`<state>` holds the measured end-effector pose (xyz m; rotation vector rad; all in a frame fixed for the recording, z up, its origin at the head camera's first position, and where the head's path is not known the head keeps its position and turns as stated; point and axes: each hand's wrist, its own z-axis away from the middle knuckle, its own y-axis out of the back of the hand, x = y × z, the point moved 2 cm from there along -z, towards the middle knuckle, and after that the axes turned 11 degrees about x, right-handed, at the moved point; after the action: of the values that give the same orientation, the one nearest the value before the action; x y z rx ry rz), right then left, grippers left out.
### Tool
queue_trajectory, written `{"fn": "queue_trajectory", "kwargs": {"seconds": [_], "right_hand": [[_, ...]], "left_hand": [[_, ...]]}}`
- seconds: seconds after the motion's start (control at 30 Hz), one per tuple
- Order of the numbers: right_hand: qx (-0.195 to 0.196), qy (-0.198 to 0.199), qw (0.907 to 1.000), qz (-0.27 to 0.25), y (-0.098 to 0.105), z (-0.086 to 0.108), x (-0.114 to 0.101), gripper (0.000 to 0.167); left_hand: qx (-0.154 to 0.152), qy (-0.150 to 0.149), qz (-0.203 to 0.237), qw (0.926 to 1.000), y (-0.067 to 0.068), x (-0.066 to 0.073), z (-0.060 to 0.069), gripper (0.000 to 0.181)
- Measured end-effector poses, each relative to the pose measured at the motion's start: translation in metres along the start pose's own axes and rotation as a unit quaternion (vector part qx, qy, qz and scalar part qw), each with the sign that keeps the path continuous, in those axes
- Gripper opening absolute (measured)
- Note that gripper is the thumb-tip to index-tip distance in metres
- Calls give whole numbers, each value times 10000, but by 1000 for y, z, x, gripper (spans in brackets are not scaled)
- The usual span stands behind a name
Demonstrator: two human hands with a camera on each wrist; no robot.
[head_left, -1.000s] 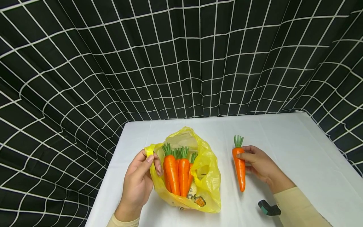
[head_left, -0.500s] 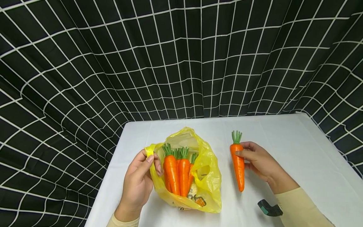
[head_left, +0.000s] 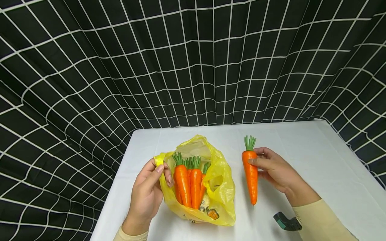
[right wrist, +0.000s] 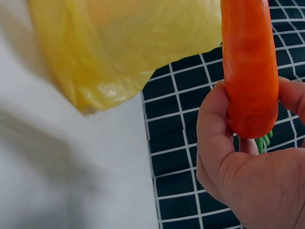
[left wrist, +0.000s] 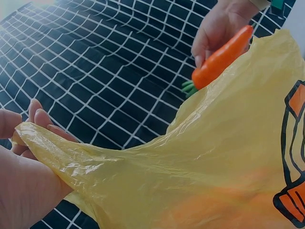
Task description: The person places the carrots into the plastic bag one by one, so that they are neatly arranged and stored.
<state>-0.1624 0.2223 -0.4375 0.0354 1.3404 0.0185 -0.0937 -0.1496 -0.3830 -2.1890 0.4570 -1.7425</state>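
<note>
A yellow plastic bag (head_left: 223, 201) with a printed pattern stands open on the table, its mouth facing up. Inside lean several orange carrots (head_left: 182, 184) with green stem tops. My left hand (head_left: 147, 194) pinches the bag's left handle between thumb and fingers; the left wrist view shows the film stretched from that grip. To the right of the bag, my right hand (head_left: 275, 170) holds a single carrot (head_left: 250, 174) by its upper part, stem end up and tip down, apart from the bag. The right wrist view shows thumb and fingers on either side of this carrot (right wrist: 250, 62).
A white cloth covers the table (head_left: 325, 160). Behind and beside it hangs a black curtain (head_left: 193, 67) with a white grid. A dark strap-like device (head_left: 287, 222) sticks out by the right sleeve.
My right hand has shifted slightly left and up with its carrot, closer to the bag. My left hand and the bag stay in place.
</note>
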Motion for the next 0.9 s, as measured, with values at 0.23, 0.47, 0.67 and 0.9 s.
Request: {"fn": "queue_trajectory", "kwargs": {"seconds": [0.23,0.47,0.67,0.9], "right_hand": [[-135,10,9997,-188,-9,7,-12,54],[-424,-29,9983,-389,-20,14,-15,51],[-623,43,9969,-487,-28,21,-19,50],[-975,267,9938,-468,-40,28,-27,52]], "left_hand": [[-8,-34,-20,10000,0,0,0,17],[-56,-66,1,10000,-1,0,0,17],[-19,-41,-7,10000,-1,1,0,17],[17,-23,8,10000,-1,1,1,16]]}}
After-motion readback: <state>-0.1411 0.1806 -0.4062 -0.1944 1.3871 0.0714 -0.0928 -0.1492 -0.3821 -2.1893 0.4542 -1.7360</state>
